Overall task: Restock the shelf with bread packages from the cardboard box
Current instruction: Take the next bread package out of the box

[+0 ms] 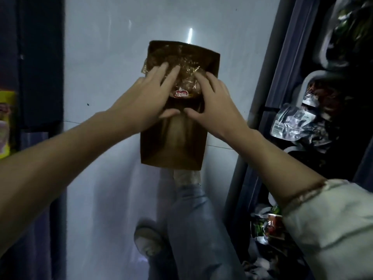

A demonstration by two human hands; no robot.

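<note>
A brown cardboard box stands on the pale floor below me, its top open. Inside its far end lie bread packages in crinkled clear wrap, one with a red and white label. My left hand lies on the packages from the left, fingers spread over the wrap and thumb below. My right hand presses on them from the right, fingers curled around the labelled package. Both hands reach into the box together and grip the same package.
A dark shelf unit runs down the right side, holding several shiny wrapped packages. A dark shelf edge with a yellow packet is on the left. My jeans leg and shoes are on the floor below the box.
</note>
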